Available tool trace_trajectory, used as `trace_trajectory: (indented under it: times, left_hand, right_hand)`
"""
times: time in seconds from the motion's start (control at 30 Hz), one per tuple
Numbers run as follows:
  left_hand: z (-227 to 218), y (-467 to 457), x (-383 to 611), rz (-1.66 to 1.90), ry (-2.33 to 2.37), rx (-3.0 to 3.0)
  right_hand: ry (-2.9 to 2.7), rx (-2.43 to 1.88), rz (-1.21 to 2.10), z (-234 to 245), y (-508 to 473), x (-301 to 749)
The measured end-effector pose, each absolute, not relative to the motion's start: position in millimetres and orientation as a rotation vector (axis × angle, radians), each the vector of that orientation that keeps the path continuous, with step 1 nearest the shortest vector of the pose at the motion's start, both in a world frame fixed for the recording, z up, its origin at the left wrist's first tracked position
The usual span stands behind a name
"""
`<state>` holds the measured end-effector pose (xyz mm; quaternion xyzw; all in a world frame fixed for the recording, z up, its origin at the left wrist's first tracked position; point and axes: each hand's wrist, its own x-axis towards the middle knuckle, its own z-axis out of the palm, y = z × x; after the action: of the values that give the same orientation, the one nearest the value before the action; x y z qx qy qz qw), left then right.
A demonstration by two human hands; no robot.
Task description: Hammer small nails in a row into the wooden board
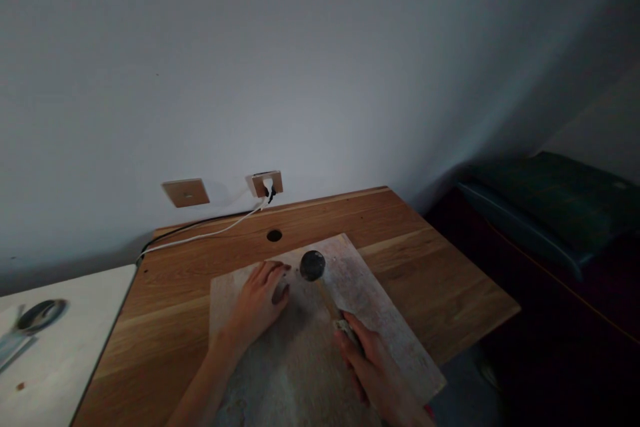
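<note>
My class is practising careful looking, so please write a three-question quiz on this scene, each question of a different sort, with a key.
1. Fill in the blank: the hammer is gripped by the person's ____ hand.
2. True or false: the board covers the round hole in the table.
3. Where is the white plug?
A. In the left wall plate
B. In the right wall plate
C. On the board

Key
1. Right; the right hand is closed around the handle.
2. False; the hole shows uncovered, beyond the board's far edge.
3. B.
</note>
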<state>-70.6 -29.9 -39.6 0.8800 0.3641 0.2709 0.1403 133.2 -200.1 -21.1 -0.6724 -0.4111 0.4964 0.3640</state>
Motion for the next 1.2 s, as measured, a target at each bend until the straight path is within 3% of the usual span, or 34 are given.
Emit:
trace_trajectory:
  times: [0.17, 0.33, 0.57, 0.73, 1.2]
  left_hand:
    - [-28.1, -65.7, -62.4, 0.387, 0.673, 2.873]
    - [-23.1, -80.6, -58.6, 0.222, 0.663, 2.954]
    - [-35.8, -68.4, -67.7, 0.606, 0.760, 2.676]
    - [-41.1, -34.7, -87.2, 0.924, 1.142, 2.278]
    - [-49.9, -27.3, -91.3, 0.990, 1.058, 2.302]
  right_hand:
    - [-0.964, -1.813, 1.188, -40.1, -218.7, 159.9]
    - [-0.969, -1.806, 1.207, -47.6, -219.7, 165.8]
    - [-0.977, -1.818, 1.203, -41.5, -218.8, 162.7]
    - [-0.911, -1.807, 1.211, -44.9, -219.4, 161.9]
    - [-0.857, -1.811, 1.233, -48.5, -220.5, 163.5]
